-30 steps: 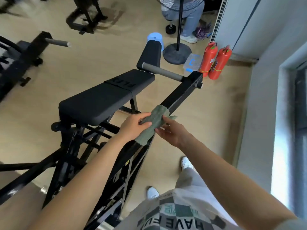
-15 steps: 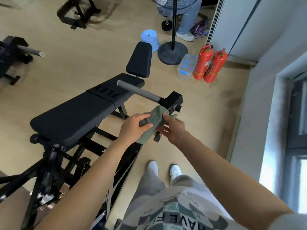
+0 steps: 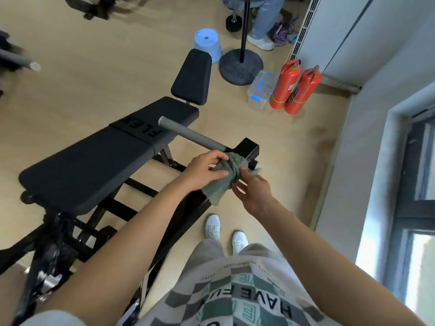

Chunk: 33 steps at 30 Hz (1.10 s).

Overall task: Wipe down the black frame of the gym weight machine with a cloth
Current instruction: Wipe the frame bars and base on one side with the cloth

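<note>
Cloth (image 3: 226, 178) slid to frame (image 3: 250, 147) end, between hands (image 3: 202, 171) (image 3: 253, 191)

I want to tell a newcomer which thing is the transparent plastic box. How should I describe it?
Look to the far corner by the white wall, where two red fire extinguishers stand. To their left, between them and the round black stand base, sits the plastic box. It is the only see-through thing there, with blue markings on its lid.

The left hand (image 3: 202, 171) and right hand (image 3: 253, 188) are sliding the green cloth (image 3: 226, 175) further along the black frame bar (image 3: 249, 147). The bare stretch beyond it is disappearing, and the cloth is now reaching the grey peg (image 3: 188, 134) at centre frame.
</note>
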### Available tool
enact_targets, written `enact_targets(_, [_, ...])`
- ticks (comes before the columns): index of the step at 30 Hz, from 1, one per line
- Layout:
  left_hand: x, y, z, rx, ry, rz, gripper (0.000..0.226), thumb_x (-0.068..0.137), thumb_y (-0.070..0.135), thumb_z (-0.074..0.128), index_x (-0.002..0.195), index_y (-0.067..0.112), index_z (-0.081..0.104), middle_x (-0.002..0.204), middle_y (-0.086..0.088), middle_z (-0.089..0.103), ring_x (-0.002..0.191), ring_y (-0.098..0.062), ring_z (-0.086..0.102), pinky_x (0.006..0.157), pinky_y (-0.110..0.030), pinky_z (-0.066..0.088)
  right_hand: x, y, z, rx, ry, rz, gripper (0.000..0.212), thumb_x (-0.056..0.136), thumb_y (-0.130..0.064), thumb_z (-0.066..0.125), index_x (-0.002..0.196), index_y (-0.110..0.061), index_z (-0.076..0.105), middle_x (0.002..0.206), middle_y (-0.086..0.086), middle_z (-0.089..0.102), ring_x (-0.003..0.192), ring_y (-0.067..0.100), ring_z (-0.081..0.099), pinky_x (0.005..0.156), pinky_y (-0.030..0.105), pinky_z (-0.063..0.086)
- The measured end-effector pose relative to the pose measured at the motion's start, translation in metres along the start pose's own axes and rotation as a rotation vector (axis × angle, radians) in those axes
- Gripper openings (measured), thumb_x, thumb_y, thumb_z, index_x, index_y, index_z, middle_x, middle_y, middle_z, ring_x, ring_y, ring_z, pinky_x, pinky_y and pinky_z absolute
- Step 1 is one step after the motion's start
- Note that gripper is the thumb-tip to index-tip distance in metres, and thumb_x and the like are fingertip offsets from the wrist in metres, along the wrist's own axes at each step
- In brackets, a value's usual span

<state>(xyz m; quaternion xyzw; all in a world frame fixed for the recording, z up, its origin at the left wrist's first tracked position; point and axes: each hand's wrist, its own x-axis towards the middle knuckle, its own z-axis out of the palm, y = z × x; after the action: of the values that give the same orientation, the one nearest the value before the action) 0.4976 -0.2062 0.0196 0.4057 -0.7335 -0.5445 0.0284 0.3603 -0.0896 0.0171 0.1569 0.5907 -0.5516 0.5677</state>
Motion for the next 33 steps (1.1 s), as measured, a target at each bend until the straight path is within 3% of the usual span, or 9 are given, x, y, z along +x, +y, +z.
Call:
enact_targets(4, [-0.013, -0.006, -0.006, -0.054, -0.070, -0.034, 0.046, 0.092, 0.021, 0.073, 0.133, 0.035, 0.058, 0.134, 0.011, 0.062, 0.129, -0.011, 0.055, 0.109, -0.041, 0.048, -0.006, 0.005, -0.005, -0.049, -0.133, 0.032, 0.030, 0.094, -0.021, 0.070, 0.120, -0.007, 0.065, 0.112, 0.013, 0.071, 0.096, 0.027, 0.065, 0.083, 0.039, 0.061])
enact_targets(7, [-0.031, -0.013, -0.008, -0.108, -0.079, -0.076, 0.047, 0.094, 0.021, 0.071, 0.134, 0.039, 0.055, 0.128, 0.009, 0.065, 0.121, -0.009, 0.062, 0.102, -0.038, 0.054, -0.011, 0.012, -0.007, -0.057, -0.227, 0.090, 0.031, 0.095, -0.019, 0.068, 0.123, -0.006, 0.063, 0.115, 0.014, 0.070, 0.100, 0.028, 0.064, 0.082, 0.040, 0.061])
enact_targets(10, [-0.057, -0.018, -0.007, -0.086, -0.021, -0.101, 0.048, 0.094, 0.022, 0.071, 0.134, 0.042, 0.056, 0.128, 0.021, 0.063, 0.117, 0.009, 0.058, 0.095, -0.012, 0.049, -0.013, 0.020, -0.007, -0.082, -0.302, 0.142, 0.030, 0.096, -0.018, 0.067, 0.124, -0.006, 0.062, 0.118, 0.015, 0.070, 0.103, 0.029, 0.068, 0.078, 0.038, 0.060])
enact_targets(12, [-0.076, -0.023, -0.006, -0.048, 0.034, -0.114, 0.049, 0.094, 0.024, 0.071, 0.136, 0.042, 0.055, 0.130, 0.024, 0.061, 0.118, 0.014, 0.054, 0.091, -0.005, 0.044, -0.016, 0.027, -0.007, -0.103, -0.349, 0.177, 0.029, 0.096, -0.018, 0.066, 0.123, -0.007, 0.062, 0.115, 0.014, 0.072, 0.101, 0.029, 0.069, 0.080, 0.039, 0.060])
enact_targets(17, [-0.123, -0.033, -0.007, 0.029, 0.094, -0.161, 0.050, 0.094, 0.032, 0.070, 0.138, 0.044, 0.053, 0.129, 0.029, 0.059, 0.118, 0.011, 0.054, 0.092, -0.013, 0.047, -0.022, 0.050, -0.007, -0.121, -0.464, 0.266, 0.041, 0.094, -0.023, 0.070, 0.130, -0.007, 0.060, 0.121, 0.014, 0.068, 0.118, 0.033, 0.064, 0.083, 0.041, 0.060])
enact_targets(22, [-0.159, -0.041, -0.010, 0.062, 0.112, -0.236, 0.052, 0.094, 0.037, 0.068, 0.139, 0.051, 0.048, 0.129, 0.023, 0.060, 0.122, -0.001, 0.058, 0.102, -0.040, 0.054, -0.034, 0.072, -0.004, -0.069, -0.505, 0.338, 0.047, 0.092, -0.030, 0.073, 0.132, -0.010, 0.060, 0.127, 0.017, 0.067, 0.121, 0.034, 0.063, 0.089, 0.044, 0.058])
enact_targets(29, [-0.201, -0.062, -0.025, 0.059, 0.056, -0.282, 0.052, 0.096, 0.041, 0.065, 0.141, 0.055, 0.043, 0.138, 0.012, 0.057, 0.128, -0.008, 0.055, 0.103, -0.045, 0.053, -0.055, 0.116, -0.001, -0.034, -0.565, 0.384, 0.039, 0.089, -0.034, 0.076, 0.120, -0.014, 0.065, 0.123, 0.016, 0.066, 0.118, 0.034, 0.064, 0.091, 0.045, 0.058])
enact_targets(33, [-0.223, -0.081, -0.036, 0.009, -0.001, -0.286, 0.051, 0.097, 0.038, 0.063, 0.142, 0.051, 0.043, 0.135, 0.008, 0.059, 0.129, -0.011, 0.055, 0.101, -0.044, 0.055, -0.070, 0.152, 0.005, -0.026, -0.586, 0.375, 0.046, 0.089, -0.039, 0.075, 0.125, -0.014, 0.062, 0.117, 0.015, 0.065, 0.104, 0.031, 0.070, 0.092, 0.046, 0.057])
